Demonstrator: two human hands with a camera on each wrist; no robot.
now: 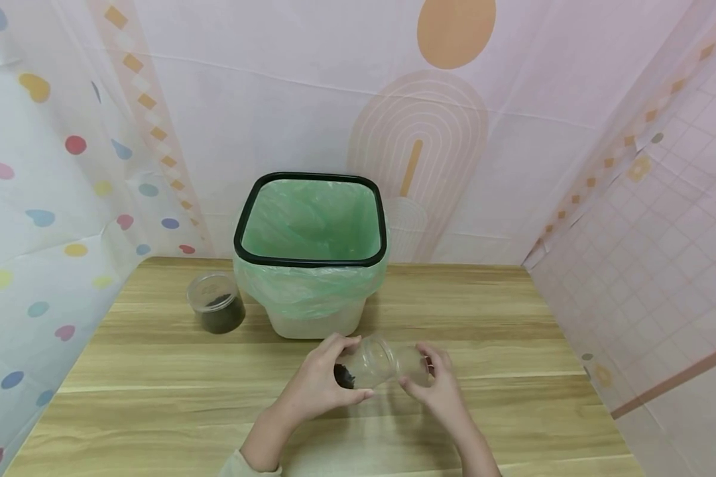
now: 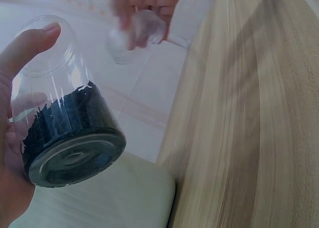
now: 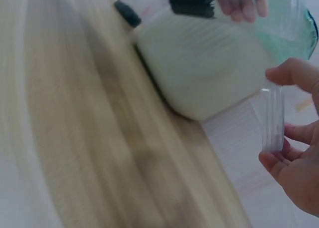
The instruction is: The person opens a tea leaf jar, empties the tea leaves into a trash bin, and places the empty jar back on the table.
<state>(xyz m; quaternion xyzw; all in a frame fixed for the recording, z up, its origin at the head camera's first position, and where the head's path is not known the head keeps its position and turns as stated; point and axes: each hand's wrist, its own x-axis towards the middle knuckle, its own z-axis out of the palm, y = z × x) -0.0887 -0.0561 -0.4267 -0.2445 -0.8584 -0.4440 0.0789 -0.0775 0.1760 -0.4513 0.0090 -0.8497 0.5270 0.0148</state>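
Note:
My left hand [image 1: 313, 384] grips a clear jar [image 1: 377, 361], tilted on its side in the head view, with its mouth toward the right. Dark, dry shreds like tea leaves [image 2: 75, 115] fill its lower part. Opposite it, my right hand [image 1: 444, 391] pinches a clear round lid [image 3: 272, 119] by its rim. In the left wrist view the lid is apart from the jar mouth and blurred. Both hands are above the wooden table, in front of a bin [image 1: 316, 320].
The bin has a black rim [image 1: 310, 263] and a green liner bag [image 1: 310, 218]. Left of it stands another clear jar [image 1: 217, 305], partly filled with something dark. A patterned cloth [image 1: 274, 99] hangs behind and along both sides of the wooden table [image 1: 155, 397].

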